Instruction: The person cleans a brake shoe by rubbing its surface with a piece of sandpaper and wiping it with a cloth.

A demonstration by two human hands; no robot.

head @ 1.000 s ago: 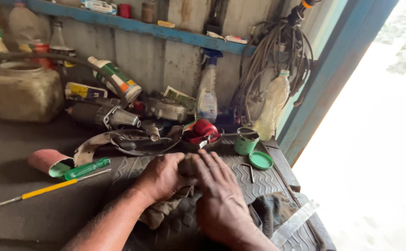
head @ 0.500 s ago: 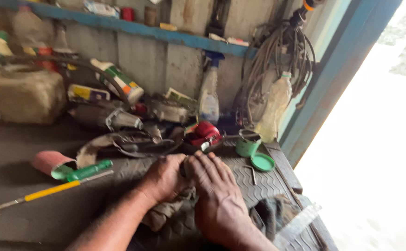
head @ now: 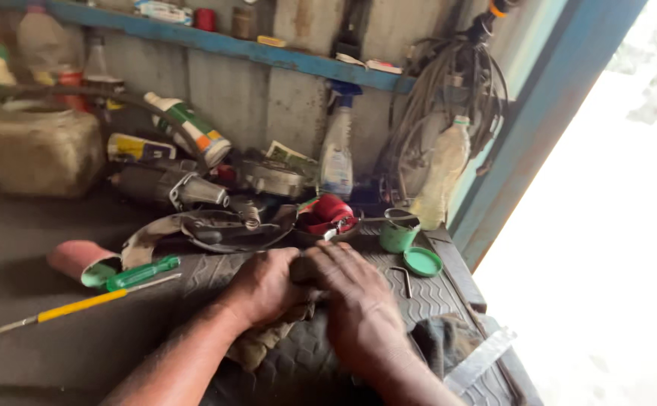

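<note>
Head view: left hand [head: 264, 286] and right hand [head: 355, 297] pressed together, both clamped on a small dark object [head: 302, 268] over a dirty rag [head: 264, 338] on the tyre piece [head: 419, 293]. Green screwdriver [head: 144, 272] lies left, green lid [head: 423, 262] right.

We have one view only, from the head, looking down and forward, close over the table [head: 58, 346]; it faces the back wall with its blue shelf [head: 231, 45], the bright doorway at our right.
</note>
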